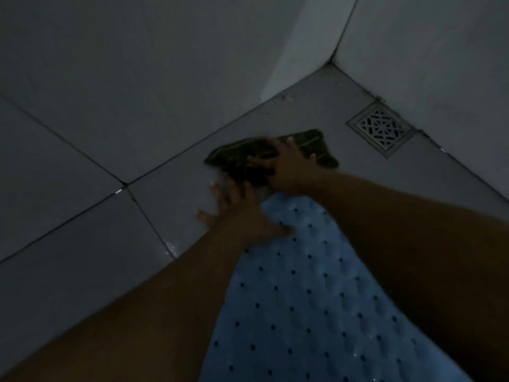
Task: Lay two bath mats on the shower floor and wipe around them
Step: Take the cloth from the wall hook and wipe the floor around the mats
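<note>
Blue bath mat (316, 299) lies flat on the shower floor (170, 213), running from the bottom centre of the frame up toward the middle, its surface dotted with small dark holes. Only this one mat is in view. Its upper rounded end sits just below a dark cloth (261, 155), which lies on the grey floor tile a little above the middle of the frame.

The right hand (289, 169) comes in from the lower right, forearm crossing over the mat's right edge, and presses down flat on the cloth with its fingers spread across the fabric. The cloth's edges are blurred.

The left hand (242, 213) comes in from the lower left and rests open, fingers fanned wide, palm down at the mat's upper left corner: the thumb lies on the blue mat and the fingers reach onto the bare tile beside it. It grips nothing.

A square metal drain grate (381, 129) sits in the floor at the upper right, near the base of the wall (440, 64) and apart from the cloth. Dark grout lines cross the tiles at the left of the frame. The scene is dim.
</note>
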